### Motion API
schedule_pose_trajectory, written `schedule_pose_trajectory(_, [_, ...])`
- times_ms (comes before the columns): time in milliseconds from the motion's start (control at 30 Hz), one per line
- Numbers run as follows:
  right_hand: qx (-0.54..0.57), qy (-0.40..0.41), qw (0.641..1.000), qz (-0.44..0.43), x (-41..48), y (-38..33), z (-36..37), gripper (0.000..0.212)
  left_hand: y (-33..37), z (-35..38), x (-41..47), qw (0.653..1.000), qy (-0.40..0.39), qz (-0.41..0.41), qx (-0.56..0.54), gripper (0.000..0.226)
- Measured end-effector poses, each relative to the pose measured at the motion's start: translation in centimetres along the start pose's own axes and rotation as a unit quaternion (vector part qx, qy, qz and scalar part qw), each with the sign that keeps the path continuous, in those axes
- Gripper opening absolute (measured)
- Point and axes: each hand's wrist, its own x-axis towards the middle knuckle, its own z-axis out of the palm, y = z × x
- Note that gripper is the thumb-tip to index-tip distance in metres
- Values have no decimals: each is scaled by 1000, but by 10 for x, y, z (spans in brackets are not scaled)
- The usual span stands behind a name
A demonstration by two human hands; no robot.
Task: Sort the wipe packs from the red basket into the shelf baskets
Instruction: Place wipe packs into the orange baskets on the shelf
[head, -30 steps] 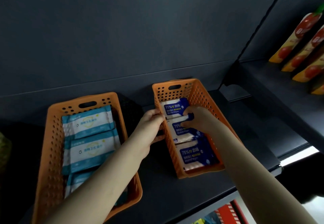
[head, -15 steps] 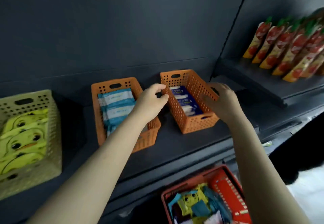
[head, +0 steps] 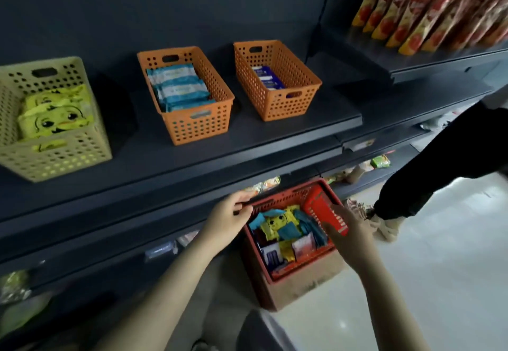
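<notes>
Below the shelf (head: 247,141), left hand (head: 229,217) grips the red basket (head: 277,199) rim, likely steadying it, while right hand (head: 351,232) hovers flat and empty over the mixed wipe packs (head: 277,224) inside.

Standing in a shop aisle: facing dark retail shelving (head: 247,136), seeing identical pouches (head: 428,12) lined up in rows, price-label holders (head: 357,145) on shelf edges, a red shopping basket (head: 261,282) below.
</notes>
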Motion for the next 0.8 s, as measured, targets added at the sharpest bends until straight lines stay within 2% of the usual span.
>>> schedule_pose_trajectory(133, [21, -18, 999, 46, -8, 53, 3, 40, -37, 45, -5, 998, -9, -66, -1, 27])
schedule_pose_trajectory(300, [37, -63, 995, 72, 40, 114, 3, 35, -64, 111, 18, 987, 0, -151, -48, 28])
schedule_pose_trajectory(533, [44, -247, 964, 87, 153, 215, 38, 32, -115, 206, 60, 951, 117, -273, -87, 41])
schedule_pose_trajectory(700, [15, -356, 929, 103, 212, 280, 115, 41, -187, 267, 97, 927, 126, -349, -48, 50])
schedule_pose_trajectory(800, [4, -409, 907, 102, 231, 312, 171, 46, -239, 295, 124, 904, 154, -390, -90, 56])
